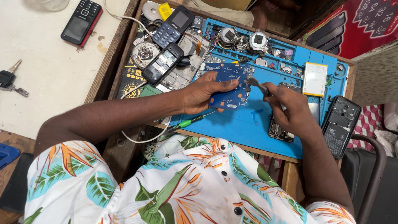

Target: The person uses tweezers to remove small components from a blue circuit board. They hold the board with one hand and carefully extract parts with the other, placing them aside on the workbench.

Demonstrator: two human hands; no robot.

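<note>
We hold the blue circuit board pinched in our left hand just above the blue mat on the surface, while our right hand is closed around a slim metal tool whose tip meets the board's right edge. If the tip skids, we judge it could scrape small parts off the board. A loose pinch could drop it onto the green-handled screwdriver below.
</note>
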